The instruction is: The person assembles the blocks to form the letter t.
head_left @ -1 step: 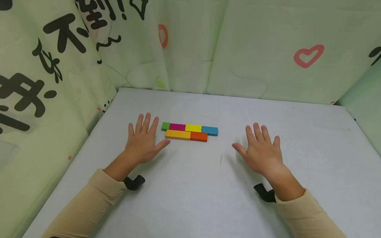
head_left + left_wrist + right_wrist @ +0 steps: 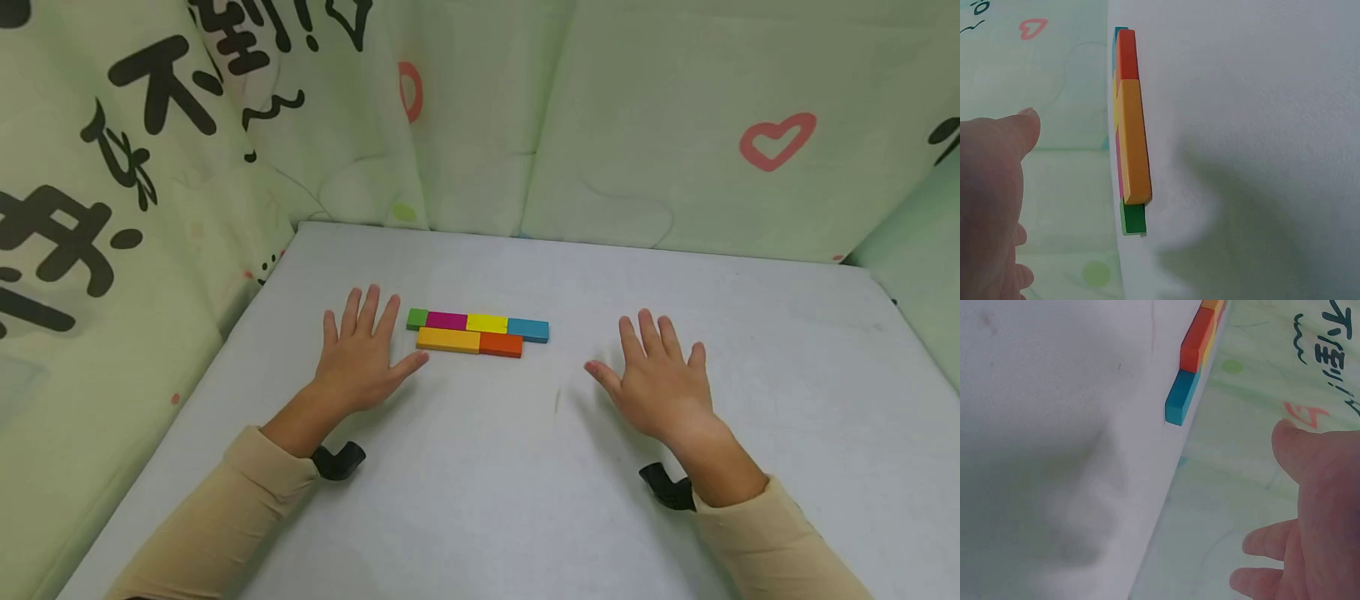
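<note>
The pale surface (image 2: 480,500) is met at twelve o'clock by a green curtain (image 2: 637,167); the coloured blocks (image 2: 478,336) are set in from that edge. They are separated by a broad gap from the right hand (image 2: 663,387), between three and four; the left hand (image 2: 358,358) is placed just beside them, near nine. Two touching rows are formed, their long axis nearly nine to three. On both hands, the fingers (image 2: 369,312) are spread.

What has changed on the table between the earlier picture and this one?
Nothing that I can see, judging by the view from above. Neither hand has visibly moved, and nothing was picked up or let go. The left hand is still spread near the green end of the colored blocks, the right hand still spread apart from them. The blocks keep their two rows on the table.
</note>
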Demonstrator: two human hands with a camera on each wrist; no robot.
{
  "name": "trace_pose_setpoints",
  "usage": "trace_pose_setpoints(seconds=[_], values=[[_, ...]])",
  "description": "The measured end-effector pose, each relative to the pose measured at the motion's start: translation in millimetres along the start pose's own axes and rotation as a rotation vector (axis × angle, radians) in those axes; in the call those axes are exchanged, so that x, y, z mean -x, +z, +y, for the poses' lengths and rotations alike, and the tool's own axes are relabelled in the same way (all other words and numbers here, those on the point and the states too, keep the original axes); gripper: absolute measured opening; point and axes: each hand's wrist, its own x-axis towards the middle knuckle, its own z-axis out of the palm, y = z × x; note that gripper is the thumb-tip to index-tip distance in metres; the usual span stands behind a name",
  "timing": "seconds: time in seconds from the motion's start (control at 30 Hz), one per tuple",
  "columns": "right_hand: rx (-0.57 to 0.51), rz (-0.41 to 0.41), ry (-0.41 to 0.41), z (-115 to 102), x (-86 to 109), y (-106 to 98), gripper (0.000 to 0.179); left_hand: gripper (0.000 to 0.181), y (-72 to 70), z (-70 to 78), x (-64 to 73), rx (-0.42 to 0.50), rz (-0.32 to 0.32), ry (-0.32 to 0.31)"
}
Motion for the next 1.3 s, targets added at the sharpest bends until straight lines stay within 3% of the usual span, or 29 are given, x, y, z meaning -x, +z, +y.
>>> trace_pose_setpoints(seconds=[0.4,0.83,1.07,1.3], values=[[-0.008,0.003,-0.006,-0.5,-0.4,0.2,0.088,0.094,1.9,0.5,-2.5,0.02,-0.003,0.02],[-0.073,0.062,-0.086,-9.3,-15.2,4.0,0.086,0.083,4.9,3.3,-8.0,0.146,0.066,0.183],[-0.111,0.035,-0.151,-21.3,-26.5,13.9,0.082,0.076,11.7,4.8,-18.4,0.274,-0.046,0.159],[-0.127,0.055,-0.213,-38.1,-35.1,21.6,0.078,0.07,19.2,6.3,-25.3,0.275,-0.122,0.137]])
